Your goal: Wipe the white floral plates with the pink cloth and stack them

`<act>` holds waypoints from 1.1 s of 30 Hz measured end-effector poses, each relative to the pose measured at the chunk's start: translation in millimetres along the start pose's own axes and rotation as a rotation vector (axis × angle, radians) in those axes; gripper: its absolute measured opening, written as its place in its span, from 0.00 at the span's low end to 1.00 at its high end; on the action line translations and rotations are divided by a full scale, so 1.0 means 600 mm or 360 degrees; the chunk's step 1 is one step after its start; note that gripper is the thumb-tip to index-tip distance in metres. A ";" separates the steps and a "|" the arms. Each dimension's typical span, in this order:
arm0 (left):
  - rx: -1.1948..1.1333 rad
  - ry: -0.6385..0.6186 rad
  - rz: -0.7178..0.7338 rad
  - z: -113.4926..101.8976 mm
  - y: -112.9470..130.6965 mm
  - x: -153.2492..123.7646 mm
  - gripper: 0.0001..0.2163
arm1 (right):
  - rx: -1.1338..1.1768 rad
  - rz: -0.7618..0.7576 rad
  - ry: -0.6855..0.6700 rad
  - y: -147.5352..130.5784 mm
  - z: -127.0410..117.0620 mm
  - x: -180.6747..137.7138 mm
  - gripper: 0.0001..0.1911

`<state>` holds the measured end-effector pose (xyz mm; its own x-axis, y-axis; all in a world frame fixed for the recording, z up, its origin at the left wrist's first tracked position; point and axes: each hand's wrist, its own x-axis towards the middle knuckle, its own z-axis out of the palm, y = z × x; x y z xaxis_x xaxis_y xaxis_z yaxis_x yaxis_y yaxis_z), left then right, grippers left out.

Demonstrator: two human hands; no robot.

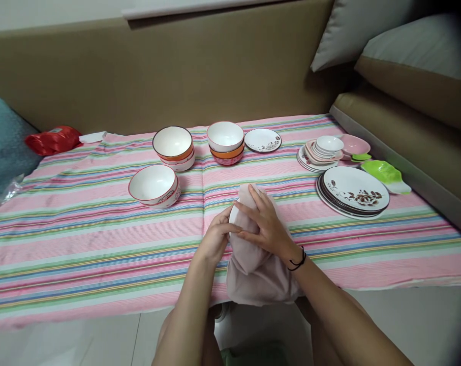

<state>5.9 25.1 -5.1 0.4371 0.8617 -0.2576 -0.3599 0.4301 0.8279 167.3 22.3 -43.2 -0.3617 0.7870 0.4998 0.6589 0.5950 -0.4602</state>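
Note:
A white dish [234, 217], probably a plate, shows only as a pale edge because a dusty-pink cloth [263, 279] covers most of it. My left hand [217, 234] grips the dish by its left edge, thumb on top and fingers tucked behind. Over the cloth lies my right hand [264, 221], pressing it against the dish with the fingers somewhat spread; a black band circles that wrist. The lower part of the cloth hangs in folds at the table covering's front edge. Which side of the dish faces up is hidden.
Stacked bowls [154, 184], orange-rimmed bowls [173, 143] and more bowls [225, 137] stand left and back. A flowered plate [263, 140] lies behind. Rightward are a plate stack [354, 190], small dishes [325, 150] and a green leaf-shaped dish [385, 175]. Striped cloth [100, 244] covers the surface.

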 end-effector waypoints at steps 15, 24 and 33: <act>-0.0479 0.0523 0.0048 0.006 -0.017 0.007 0.09 | 0.0107 0.0011 0.0062 -0.024 -0.003 0.004 0.30; -0.0680 0.0614 -0.0068 0.005 -0.013 0.018 0.16 | -0.0043 -0.0353 0.0004 -0.046 0.025 0.009 0.22; -0.0121 0.0307 0.0204 0.004 -0.029 0.012 0.11 | 0.0422 0.0584 0.0484 -0.006 0.015 0.005 0.21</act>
<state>17.1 23.1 -19.9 0.2209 0.9428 -0.2495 -0.4665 0.3268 0.8219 157.9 24.0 -47.0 0.0939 0.8915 0.4431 0.5029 0.3416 -0.7939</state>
